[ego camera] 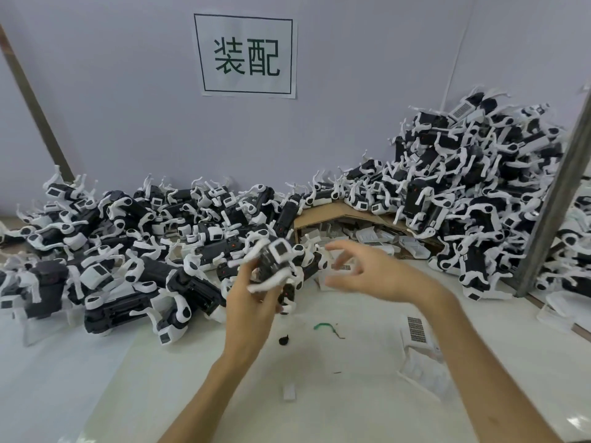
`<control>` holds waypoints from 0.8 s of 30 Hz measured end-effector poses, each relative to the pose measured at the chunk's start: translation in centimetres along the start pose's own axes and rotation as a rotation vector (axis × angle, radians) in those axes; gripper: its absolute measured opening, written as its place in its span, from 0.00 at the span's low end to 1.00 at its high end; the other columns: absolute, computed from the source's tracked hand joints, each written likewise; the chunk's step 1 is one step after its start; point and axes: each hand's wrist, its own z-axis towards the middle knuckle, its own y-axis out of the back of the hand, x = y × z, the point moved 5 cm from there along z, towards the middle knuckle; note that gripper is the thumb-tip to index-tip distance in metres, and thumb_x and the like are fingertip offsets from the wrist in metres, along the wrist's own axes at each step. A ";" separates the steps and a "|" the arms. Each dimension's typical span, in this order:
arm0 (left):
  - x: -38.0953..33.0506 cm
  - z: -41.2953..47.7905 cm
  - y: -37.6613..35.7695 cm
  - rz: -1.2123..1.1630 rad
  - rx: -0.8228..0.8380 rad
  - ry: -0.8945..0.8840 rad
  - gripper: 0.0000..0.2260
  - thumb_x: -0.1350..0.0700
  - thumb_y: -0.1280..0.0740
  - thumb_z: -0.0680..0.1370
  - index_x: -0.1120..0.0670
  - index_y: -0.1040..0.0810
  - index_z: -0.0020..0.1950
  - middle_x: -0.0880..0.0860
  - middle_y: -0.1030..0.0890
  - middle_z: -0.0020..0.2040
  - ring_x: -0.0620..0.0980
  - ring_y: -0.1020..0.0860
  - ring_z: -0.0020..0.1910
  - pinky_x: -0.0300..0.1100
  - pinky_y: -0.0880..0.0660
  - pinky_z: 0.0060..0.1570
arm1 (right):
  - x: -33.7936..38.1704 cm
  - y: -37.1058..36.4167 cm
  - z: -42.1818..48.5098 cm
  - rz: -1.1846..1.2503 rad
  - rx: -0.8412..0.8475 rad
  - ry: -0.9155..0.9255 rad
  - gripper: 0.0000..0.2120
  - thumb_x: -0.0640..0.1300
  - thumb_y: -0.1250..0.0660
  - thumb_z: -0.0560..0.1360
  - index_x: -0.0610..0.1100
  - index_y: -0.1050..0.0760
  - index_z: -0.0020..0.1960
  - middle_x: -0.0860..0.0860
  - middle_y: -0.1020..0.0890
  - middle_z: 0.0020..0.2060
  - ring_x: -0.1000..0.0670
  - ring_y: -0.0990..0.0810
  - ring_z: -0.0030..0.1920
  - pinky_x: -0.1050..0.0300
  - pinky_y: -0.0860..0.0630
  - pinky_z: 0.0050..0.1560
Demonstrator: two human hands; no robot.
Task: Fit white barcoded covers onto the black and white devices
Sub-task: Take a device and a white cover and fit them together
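The paper sign [245,55] on the wall [96,107] read "装配"; the barcode on a cover [416,329] seemed too blurred to read.

Device heap [128,251] left, second heap [473,193] right, box [339,212] between.

the left hand [251,298] and right hand [380,271] are bare, forearms too.

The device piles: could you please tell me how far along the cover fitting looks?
Probably done: the right heap, where one barcoded cover shows. In hand: the left hand grips one device; the right hand hovers open. Left: the large left pile, with loose covers in the cardboard box.
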 end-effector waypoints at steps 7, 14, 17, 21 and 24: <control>1.7 -0.6 -1.7 -0.602 0.296 0.583 0.23 0.45 0.29 0.73 0.60 0.26 0.57 0.56 0.25 0.36 0.47 0.26 0.24 0.39 0.24 0.31 | -9.2 1.4 -5.9 -0.447 0.177 -0.543 0.29 0.68 0.34 0.74 0.52 0.31 0.69 0.53 0.22 0.57 0.55 0.19 0.45 0.56 0.20 0.47; 1.8 -0.9 -1.7 -0.554 0.307 0.625 0.34 0.39 0.34 0.74 0.69 0.23 0.61 0.63 0.22 0.52 0.60 0.23 0.50 0.40 0.21 0.35 | -9.7 -0.5 -4.6 -0.252 0.041 -0.349 0.18 0.50 0.23 0.70 0.51 0.24 0.57 0.57 0.24 0.52 0.52 0.23 0.53 0.60 0.29 0.46; 1.9 -1.0 -1.6 -0.545 0.308 0.652 0.26 0.38 0.34 0.73 0.59 0.14 0.52 0.61 0.18 0.49 0.57 0.19 0.45 0.40 0.21 0.36 | -7.6 0.6 -3.1 -0.142 -0.232 -0.219 0.20 0.42 0.23 0.71 0.52 0.23 0.61 0.53 0.27 0.57 0.52 0.26 0.56 0.60 0.32 0.53; 2.1 -1.3 -1.8 -0.542 0.332 0.665 0.22 0.37 0.34 0.73 0.52 0.12 0.51 0.56 0.14 0.50 0.51 0.15 0.45 0.39 0.20 0.39 | -4.0 0.4 -1.9 0.095 -0.519 -0.073 0.26 0.38 0.24 0.72 0.51 0.25 0.67 0.54 0.26 0.60 0.53 0.25 0.57 0.65 0.25 0.53; 2.4 -1.2 -1.7 -0.538 0.325 0.665 0.25 0.35 0.32 0.71 0.54 0.13 0.53 0.57 0.17 0.51 0.53 0.18 0.46 0.40 0.20 0.40 | -2.6 -1.1 -1.1 0.391 -0.623 -0.075 0.27 0.35 0.23 0.71 0.49 0.27 0.66 0.51 0.22 0.58 0.51 0.22 0.55 0.69 0.24 0.50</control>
